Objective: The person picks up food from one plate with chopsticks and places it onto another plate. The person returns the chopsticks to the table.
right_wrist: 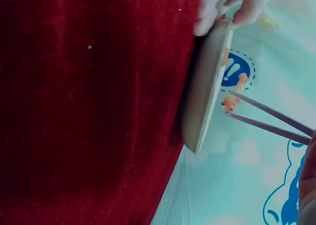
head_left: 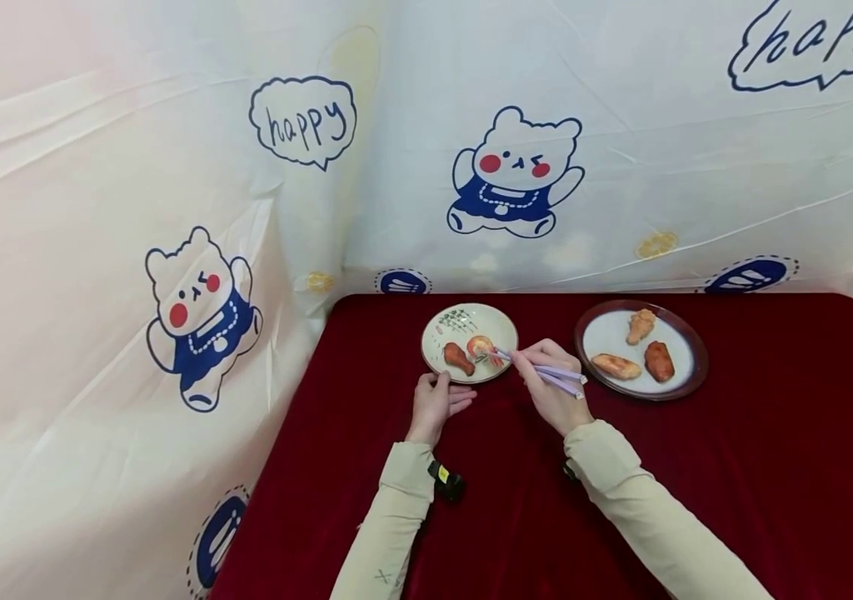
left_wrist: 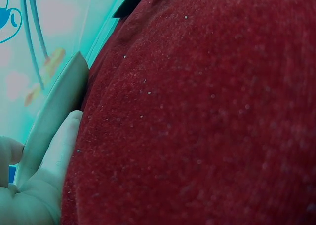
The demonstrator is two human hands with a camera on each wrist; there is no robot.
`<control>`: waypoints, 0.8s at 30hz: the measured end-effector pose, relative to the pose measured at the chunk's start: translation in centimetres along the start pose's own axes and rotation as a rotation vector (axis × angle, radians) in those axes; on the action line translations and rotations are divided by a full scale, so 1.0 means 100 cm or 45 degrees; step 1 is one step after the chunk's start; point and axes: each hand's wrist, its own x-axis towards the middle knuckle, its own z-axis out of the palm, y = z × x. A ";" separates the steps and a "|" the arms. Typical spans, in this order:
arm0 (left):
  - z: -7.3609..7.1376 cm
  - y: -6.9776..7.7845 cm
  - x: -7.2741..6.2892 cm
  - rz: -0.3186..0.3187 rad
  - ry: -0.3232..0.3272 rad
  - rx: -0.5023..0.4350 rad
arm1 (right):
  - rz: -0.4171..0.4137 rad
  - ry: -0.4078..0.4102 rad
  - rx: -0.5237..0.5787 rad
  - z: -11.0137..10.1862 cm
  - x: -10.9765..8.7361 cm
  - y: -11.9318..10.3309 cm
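My left hand (head_left: 436,406) pinches the near rim of a small cream plate (head_left: 492,321) printed with dark green plants. In the left wrist view, the thumb lies on the plate's (left_wrist: 57,104) rim and a finger reaches underneath. A brown drumstick (head_left: 458,358) rests on this plate. My right hand (head_left: 552,390) holds a pair of lilac chopsticks (head_left: 561,385). Their tips are at an orange-and-white shrimp (head_left: 480,345). Seen from the right wrist, the chopsticks (right_wrist: 271,128) have the shrimp (right_wrist: 231,102) between their tips, above the plate's surface.
Right of my right hand stands a larger brown-rimmed plate (head_left: 699,367). It bears a fried drumstick (head_left: 640,326), a reddish-brown meat piece (head_left: 659,361) and a pale golden piece (head_left: 616,366). Dark red cloth (head_left: 516,517) covers the table. A printed curtain (head_left: 411,208) hangs behind and to the left.
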 end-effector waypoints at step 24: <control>0.000 0.000 -0.002 0.008 0.010 0.004 | 0.078 -0.121 -0.153 0.019 0.003 0.012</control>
